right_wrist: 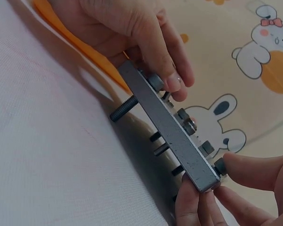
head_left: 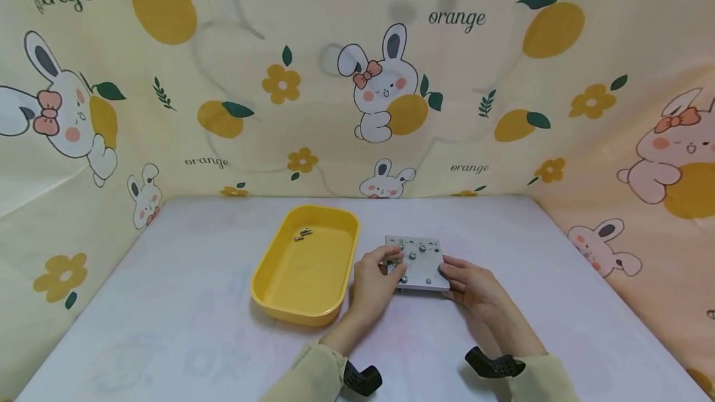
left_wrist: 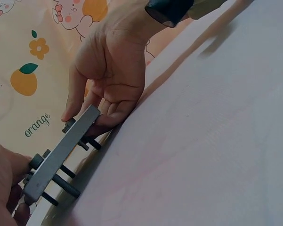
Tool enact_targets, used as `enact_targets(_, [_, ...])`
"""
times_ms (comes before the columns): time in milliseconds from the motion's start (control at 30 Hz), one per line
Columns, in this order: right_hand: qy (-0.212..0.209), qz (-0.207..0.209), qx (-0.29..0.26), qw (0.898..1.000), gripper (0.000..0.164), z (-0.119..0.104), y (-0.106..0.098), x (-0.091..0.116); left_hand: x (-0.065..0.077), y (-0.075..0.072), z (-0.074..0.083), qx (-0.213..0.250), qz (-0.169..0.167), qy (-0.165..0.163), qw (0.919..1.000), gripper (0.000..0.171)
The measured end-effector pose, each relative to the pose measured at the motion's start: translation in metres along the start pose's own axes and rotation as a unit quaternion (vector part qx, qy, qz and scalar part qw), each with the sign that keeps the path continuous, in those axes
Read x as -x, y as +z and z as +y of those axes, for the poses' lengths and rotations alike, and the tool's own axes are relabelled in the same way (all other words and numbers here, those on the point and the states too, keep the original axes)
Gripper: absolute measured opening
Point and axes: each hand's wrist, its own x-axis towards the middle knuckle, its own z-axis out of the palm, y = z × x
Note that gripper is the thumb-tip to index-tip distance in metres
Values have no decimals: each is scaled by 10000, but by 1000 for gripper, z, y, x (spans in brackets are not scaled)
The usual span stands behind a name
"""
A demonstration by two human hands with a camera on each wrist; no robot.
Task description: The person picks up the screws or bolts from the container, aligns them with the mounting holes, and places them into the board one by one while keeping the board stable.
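A grey metal plate [head_left: 421, 268] with several screws in its holes is held slightly tilted, to the right of the yellow tray. My right hand [head_left: 477, 287] grips the plate's right edge, thumb on top by a screw head [right_wrist: 220, 166] and fingers underneath. Over the plate's left side, my left hand [head_left: 371, 281] pinches a small screw [right_wrist: 167, 96] between thumb and fingers; the fingertips partly hide it. Threaded shanks [left_wrist: 66, 186] of different thickness stick out below the plate, close over the table.
The yellow tray [head_left: 304, 278] stands just left of my left hand, with several loose small screws [head_left: 305, 232] near its far end. A white cloth covers the table [head_left: 184, 303]. A printed curtain [head_left: 335, 160] encloses the back and sides.
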Motion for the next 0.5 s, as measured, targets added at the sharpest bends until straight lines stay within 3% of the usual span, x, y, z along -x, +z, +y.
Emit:
enact_targets(200, [-17, 24, -53, 10000, 58, 1, 0, 0, 0, -2, 1, -157, -114, 25, 9998, 28])
enact_targets(400, [-32, 47, -97, 9999, 59, 1, 0, 0, 0, -3, 2, -329, -364, -147, 9987, 30])
enact_targets(500, [-24, 33, -100, 9999, 59, 1, 0, 1, 1, -2, 5, -318, -256, -148, 9991, 26])
